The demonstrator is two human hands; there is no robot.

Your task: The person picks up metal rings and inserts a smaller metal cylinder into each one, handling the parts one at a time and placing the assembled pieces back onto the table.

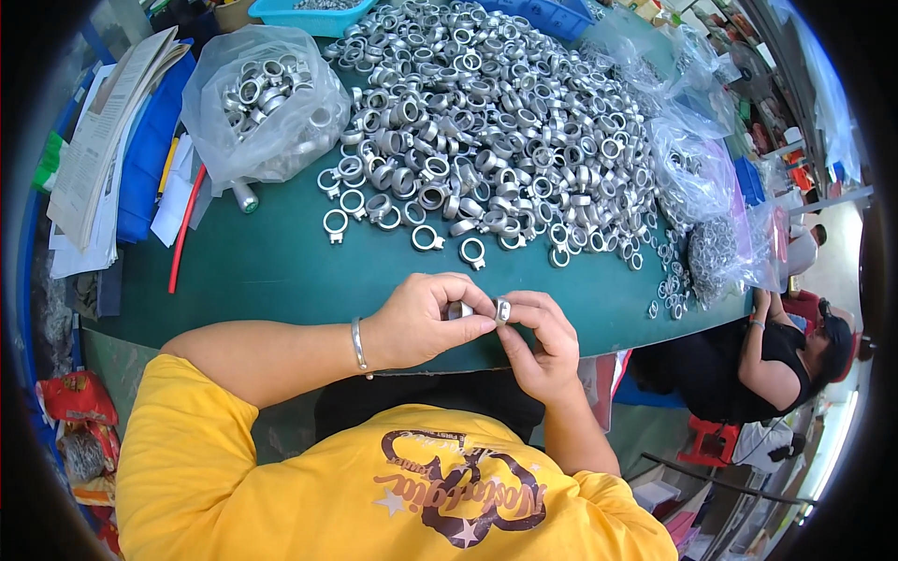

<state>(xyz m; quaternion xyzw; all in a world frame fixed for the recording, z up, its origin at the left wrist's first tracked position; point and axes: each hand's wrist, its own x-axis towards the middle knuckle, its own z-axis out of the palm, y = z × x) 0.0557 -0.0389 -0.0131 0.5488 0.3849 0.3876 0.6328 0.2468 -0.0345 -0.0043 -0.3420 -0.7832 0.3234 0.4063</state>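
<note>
Your left hand [421,323] and right hand [543,341] pinch one small metal ring [502,309] together; the ring pile [486,122] lies at twelve o'clock on the counter [271,271].

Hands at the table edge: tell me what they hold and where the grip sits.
Both the left hand and the right hand pinch a small silver metal ring part by its rim between fingertips; a second piece sits half hidden in the left grip.

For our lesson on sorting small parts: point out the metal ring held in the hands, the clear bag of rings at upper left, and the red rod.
metal ring [502,309], head view, its silver band.
clear bag of rings [265,103], head view, the bag's front.
red rod [184,229], head view, mid-length.
</note>
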